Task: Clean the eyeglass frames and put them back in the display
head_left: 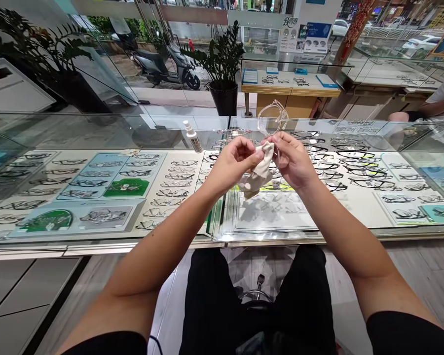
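Above the glass counter, my left hand (239, 160) pinches a pale cleaning cloth (262, 170) with scalloped edges, which hangs down between both hands. My right hand (292, 160) has its fingers closed on a pair of clear-framed eyeglasses (273, 118). One lens rim sticks up above the fingers, and the cloth covers part of the glasses. Just where the cloth presses on them is hidden by my fingers. A small white spray bottle (193, 137) stands on the counter top, left of my hands.
Under the glass top of the display counter (222, 241) lie rows of eyeglass frames (177, 183). Behind it stand a potted plant (224, 96) and a wooden display table (290, 90). Another person's arm (442, 103) shows at the right edge. A scooter (166, 64) is parked outside.
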{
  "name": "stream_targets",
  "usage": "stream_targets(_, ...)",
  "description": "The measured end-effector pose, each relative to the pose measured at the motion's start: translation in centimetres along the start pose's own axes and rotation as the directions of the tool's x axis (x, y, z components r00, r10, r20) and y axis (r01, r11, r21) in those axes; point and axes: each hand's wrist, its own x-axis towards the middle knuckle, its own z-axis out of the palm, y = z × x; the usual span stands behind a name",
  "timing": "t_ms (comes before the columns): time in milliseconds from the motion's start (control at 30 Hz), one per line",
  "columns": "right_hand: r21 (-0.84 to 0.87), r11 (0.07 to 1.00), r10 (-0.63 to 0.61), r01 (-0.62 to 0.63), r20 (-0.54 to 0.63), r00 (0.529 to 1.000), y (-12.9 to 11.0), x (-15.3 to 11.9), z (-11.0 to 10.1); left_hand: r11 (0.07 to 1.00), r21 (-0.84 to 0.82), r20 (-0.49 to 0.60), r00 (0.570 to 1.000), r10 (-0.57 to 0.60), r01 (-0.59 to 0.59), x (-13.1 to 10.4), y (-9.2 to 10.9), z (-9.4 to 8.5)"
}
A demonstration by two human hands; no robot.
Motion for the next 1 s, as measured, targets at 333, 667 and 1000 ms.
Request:
stream_targets(333,0.026,0.999,0.03,-0.03,0.013,0.999,0.18,-0.18,0.12,0.985,0.014,0.17,0.971,-0.17,0.17,-0.22,0.51,-0.62)
stream_targets(667,0.098,0.994,0.04,-0.04,0.005,0.999,-0.1,-0.66,0.93,0.848,-0.363,0.343,0.902,-0.264,0.386,0.15,0.57,-0.64)
stream_targets(1000,0.109,0.994,-0.013,0.014,-0.013,1.0,0.09,-0.53,0.68,0.941,-0.112,0.313,0.91,-0.271,0.318,-0.28,0.49,-0.5)
